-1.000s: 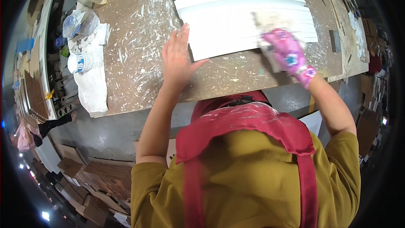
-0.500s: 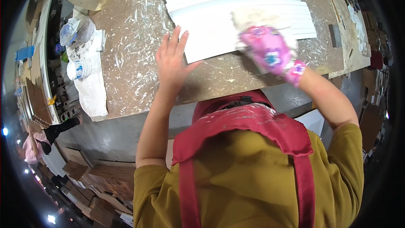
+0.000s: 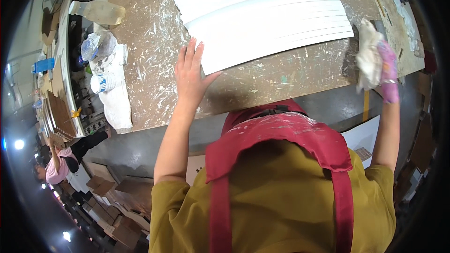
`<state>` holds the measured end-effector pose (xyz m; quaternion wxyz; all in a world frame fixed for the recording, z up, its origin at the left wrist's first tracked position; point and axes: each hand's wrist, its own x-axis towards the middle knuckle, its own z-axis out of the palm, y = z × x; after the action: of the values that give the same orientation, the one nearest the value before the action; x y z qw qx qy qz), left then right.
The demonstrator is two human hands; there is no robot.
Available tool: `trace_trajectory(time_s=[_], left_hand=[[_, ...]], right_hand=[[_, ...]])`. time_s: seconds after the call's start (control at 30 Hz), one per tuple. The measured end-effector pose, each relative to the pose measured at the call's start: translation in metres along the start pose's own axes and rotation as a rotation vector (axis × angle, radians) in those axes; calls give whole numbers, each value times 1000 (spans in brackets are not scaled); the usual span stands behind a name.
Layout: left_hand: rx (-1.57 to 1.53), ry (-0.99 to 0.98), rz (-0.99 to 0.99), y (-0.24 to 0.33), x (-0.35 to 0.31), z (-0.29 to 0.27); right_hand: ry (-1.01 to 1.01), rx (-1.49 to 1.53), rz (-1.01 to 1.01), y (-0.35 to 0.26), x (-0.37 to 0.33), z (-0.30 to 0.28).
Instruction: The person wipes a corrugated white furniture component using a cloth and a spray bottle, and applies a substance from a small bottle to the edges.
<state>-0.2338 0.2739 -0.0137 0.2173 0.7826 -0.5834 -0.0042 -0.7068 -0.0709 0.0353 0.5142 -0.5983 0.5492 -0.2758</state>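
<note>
Several long white boards (image 3: 262, 33) lie overlapped like steps on the paint-marked brown worktable (image 3: 154, 65). At the near left corner of the front board, my bare left hand (image 3: 190, 68) rests flat with fingers stretched and thumb spread along its edge. My right hand (image 3: 388, 65), in a pink and purple patterned glove, grips a whitish cloth (image 3: 369, 56). Hand and cloth are beyond the boards' right end, over the table's right part. The cloth hides most of the gloved fingers.
Along the table's left edge are a plastic bottle (image 3: 101, 12) lying on its side, a crumpled clear plastic bag (image 3: 98, 46), a white tub (image 3: 102, 83) and a white sheet (image 3: 117, 107). A person in pink (image 3: 58, 164) is at the far left. Cardboard boxes (image 3: 126, 227) stand below.
My gloved right hand has swept the cloth rightward, off the front board and past its end. My left hand stays at the board's left corner. The view has shifted slightly.
</note>
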Motion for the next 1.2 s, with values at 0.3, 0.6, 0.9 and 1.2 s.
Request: trace_trajectory(time_s=[0.3,0.6,0.9,1.2], left_hand=[[-72,-39,-20,47,5,-51],[-1608,-494,-468,188,54,14],[-1037,-632,-302,135,75,-31],[-558,645,-533,-166,168,-120]], right_hand=[[8,-66,-206,24,-55,-51],[-653,239,-226,-53,-93,114],[-918,1011,102,-47,-115,222],[-542,520,-52,-47,-105,218]])
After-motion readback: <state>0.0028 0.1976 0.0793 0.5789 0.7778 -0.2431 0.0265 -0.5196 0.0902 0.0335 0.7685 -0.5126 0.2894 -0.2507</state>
